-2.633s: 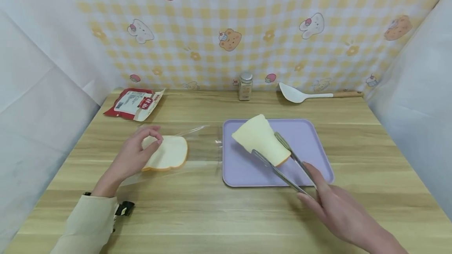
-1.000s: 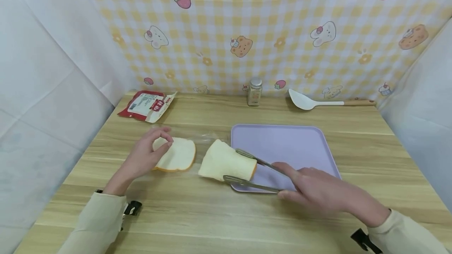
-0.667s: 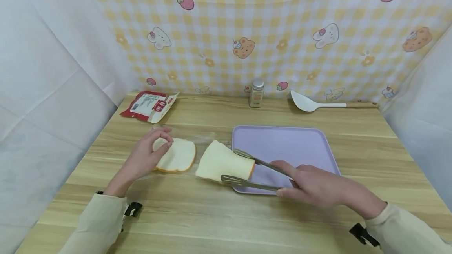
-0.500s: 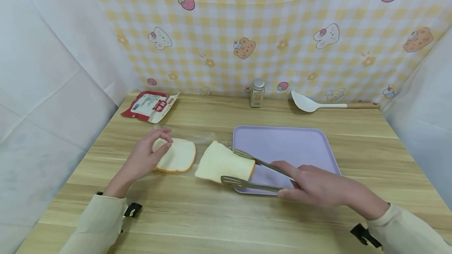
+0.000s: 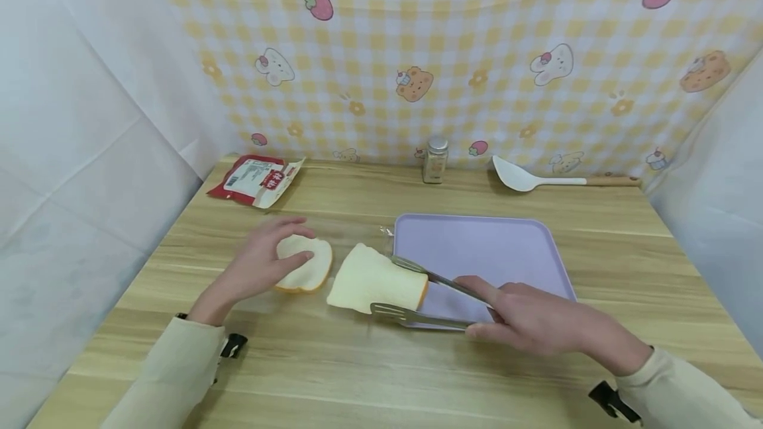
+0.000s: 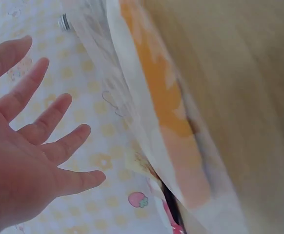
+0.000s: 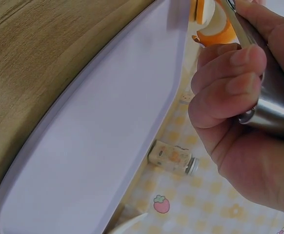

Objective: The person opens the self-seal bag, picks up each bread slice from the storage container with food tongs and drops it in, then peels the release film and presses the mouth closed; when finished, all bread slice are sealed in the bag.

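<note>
In the head view, a white bread slice with orange crust (image 5: 311, 271) lies on the table at left, with clear plastic (image 6: 95, 46) about it in the left wrist view. My left hand (image 5: 265, 258) is over that slice, partly hiding it. Its fingers (image 6: 37, 124) are spread apart and hold nothing. My right hand (image 5: 533, 318) grips metal tongs (image 5: 422, 317), whose tips straddle a second, curved bread slice (image 5: 368, 283). That slice is just right of the first, left of the purple tray (image 5: 477, 243). Whether it touches the table cannot be told.
A red and white packet (image 5: 253, 181) lies at the back left. A small seasoning jar (image 5: 435, 163) stands at the back middle. A white spatula with a wooden handle (image 5: 518, 176) lies at the back right. A checked cloth (image 5: 357, 38) hangs behind.
The tongs have carried the second slice left, off the tray toward the first slice. My left hand has opened from a pinch and shifted slightly right.
</note>
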### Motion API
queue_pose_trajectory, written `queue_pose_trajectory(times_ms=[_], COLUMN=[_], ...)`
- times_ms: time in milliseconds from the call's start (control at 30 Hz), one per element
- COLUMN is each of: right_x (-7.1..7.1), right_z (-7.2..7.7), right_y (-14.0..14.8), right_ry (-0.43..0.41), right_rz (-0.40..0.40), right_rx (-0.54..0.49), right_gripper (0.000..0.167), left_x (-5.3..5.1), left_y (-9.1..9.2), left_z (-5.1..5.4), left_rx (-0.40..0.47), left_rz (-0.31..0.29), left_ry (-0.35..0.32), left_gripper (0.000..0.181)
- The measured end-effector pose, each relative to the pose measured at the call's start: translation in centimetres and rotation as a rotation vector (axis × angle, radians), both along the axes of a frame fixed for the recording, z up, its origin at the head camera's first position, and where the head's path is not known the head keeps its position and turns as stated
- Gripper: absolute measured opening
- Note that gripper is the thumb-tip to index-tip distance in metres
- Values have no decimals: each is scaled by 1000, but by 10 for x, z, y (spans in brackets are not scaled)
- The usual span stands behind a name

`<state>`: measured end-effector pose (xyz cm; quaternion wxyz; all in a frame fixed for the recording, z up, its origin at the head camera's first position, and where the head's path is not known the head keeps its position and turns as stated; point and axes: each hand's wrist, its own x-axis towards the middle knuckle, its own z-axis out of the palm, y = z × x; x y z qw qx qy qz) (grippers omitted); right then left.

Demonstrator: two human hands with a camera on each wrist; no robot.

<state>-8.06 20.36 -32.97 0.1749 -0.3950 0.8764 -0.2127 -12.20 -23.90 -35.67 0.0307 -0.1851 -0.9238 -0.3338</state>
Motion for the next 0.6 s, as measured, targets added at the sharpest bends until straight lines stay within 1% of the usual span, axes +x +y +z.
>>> queue_pose_trajectory(times_ms=[67, 167, 233, 333, 367, 500, 600], right_x=[0, 0, 0, 0, 0, 1, 1], right_z=[0, 1, 1, 2, 2, 3, 2], right_y=[-1, -2, -3, -5, -5, -5, -5], right_ry=[-5, -18, -19, -17, -12, 1, 15], right_rz=[1, -7, -8, -8, -5, -2, -3], right_rx=[-5, -10, -14, -17, -19, -24, -18], right_gripper=[63, 63, 63, 64, 64, 64, 63], left_x=[-2, -6, -7, -9, -9, -10, -11], left_y=[5, 13, 16, 18, 18, 20, 21], left_z=[0, 0, -1, -3, -3, -6, -7], left_rx=[-34, -72, -85, -86, -78, -52, -39], left_rz=[-27, -65, -77, -81, -80, -88, -94], left_ry=[-9, -60, -104, -134, -138, -117, -106], left_gripper=[27, 29, 30, 25, 22, 8, 4])
